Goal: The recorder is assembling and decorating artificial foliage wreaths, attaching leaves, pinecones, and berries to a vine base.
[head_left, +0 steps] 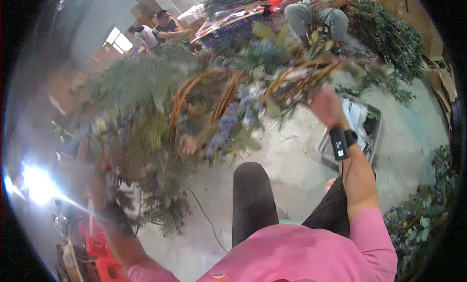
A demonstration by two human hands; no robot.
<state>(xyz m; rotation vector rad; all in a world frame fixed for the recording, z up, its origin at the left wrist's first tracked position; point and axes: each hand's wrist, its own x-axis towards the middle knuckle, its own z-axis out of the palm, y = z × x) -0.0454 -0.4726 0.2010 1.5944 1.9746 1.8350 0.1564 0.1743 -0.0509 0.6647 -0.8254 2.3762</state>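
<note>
A large wreath of brown twigs [226, 95], with green leaves and blue-purple flowers [228, 119], spans the space in front of me, blurred by motion. My right hand [327, 107] is closed at the right end of its twigs; a watch and a small black device sit on that wrist. At the wreath's left side is my left hand [98, 182], beside dense foliage. It is smeared and dim, so its fingers do not show. Leafy stems [168, 209] hang down near that hand, over the floor.
Beyond the right hand, a clear plastic bin [323, 148] stands on the floor with white and dark items in it. Foliage piles [389, 36] lie at far right and near right [418, 219]. Red stools [107, 267] stand at lower left. A cable [206, 216] crosses the floor. Several people sit farther back.
</note>
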